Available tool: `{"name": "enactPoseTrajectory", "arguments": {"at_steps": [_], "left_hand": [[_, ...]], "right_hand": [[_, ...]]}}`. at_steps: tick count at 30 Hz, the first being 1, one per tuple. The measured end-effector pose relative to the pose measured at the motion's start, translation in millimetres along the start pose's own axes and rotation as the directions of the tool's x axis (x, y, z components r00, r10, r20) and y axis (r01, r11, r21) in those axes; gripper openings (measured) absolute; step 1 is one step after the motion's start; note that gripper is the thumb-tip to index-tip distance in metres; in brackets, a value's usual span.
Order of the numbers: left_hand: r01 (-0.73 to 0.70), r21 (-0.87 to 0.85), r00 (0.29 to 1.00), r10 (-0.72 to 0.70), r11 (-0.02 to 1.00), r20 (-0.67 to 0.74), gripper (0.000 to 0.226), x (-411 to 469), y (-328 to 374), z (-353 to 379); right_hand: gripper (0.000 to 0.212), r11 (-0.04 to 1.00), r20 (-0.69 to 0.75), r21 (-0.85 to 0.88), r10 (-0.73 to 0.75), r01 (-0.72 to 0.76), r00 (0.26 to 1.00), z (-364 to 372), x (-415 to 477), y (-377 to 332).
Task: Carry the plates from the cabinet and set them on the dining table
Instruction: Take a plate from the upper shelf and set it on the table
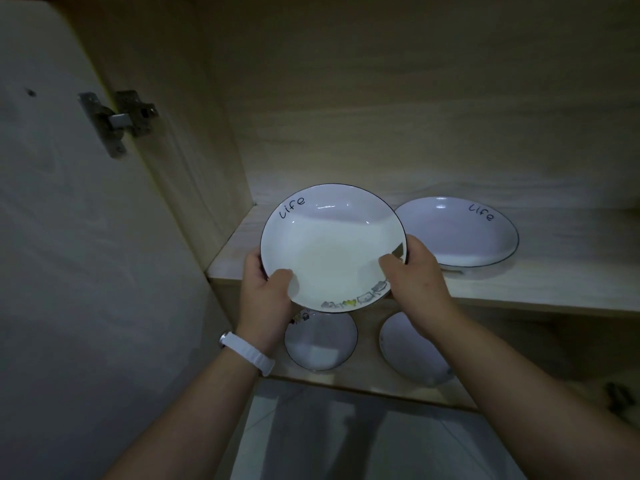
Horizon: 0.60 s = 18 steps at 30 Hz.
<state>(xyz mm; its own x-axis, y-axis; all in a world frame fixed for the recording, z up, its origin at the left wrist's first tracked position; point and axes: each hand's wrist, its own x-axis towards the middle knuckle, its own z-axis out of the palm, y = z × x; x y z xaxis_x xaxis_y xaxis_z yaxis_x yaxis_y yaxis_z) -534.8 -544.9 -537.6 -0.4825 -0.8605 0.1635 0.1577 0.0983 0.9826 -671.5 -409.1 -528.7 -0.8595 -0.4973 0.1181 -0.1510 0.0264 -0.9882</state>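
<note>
in the middle of the frame both hands hold one white plate [329, 251] just above the front edge of the cabinet shelf [519, 289]. the left hand [266, 292] pinches its lower left rim, thumb on the inside. the right hand [412, 275] does the same at the lower right rim. it looks like glazed ceramic, so probably stiff, slick, breakable and fairly heavy. opposite rims are the sound place to grip. a second plate [457, 233] lies on the shelf just to the right. a third plate [320, 341] and a fourth plate [408, 348] sit lower down.
</note>
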Motion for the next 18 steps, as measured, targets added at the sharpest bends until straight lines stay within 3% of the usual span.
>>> {"name": "enactPoseTrajectory", "arguments": {"at_steps": [8,13,18], "left_hand": [[0.054,0.092,0.995,-0.061,0.994,0.076,0.045,-27,50,8],[0.191,0.075,0.976,-0.198,0.979,0.095,0.06,-53,105,13],[0.27,0.053,0.956,-0.274,0.961,0.103,0.06,-75,176,14]], "right_hand": [[0.033,0.992,-0.001,-0.019,0.122,-0.122,0.992,-33,-26,-50],[0.04,0.963,0.051,-0.093,0.26,-0.255,0.964,-58,-47,-104],[0.04,0.948,0.036,-0.045,0.317,-0.316,0.948,-77,-69,-174]]}}
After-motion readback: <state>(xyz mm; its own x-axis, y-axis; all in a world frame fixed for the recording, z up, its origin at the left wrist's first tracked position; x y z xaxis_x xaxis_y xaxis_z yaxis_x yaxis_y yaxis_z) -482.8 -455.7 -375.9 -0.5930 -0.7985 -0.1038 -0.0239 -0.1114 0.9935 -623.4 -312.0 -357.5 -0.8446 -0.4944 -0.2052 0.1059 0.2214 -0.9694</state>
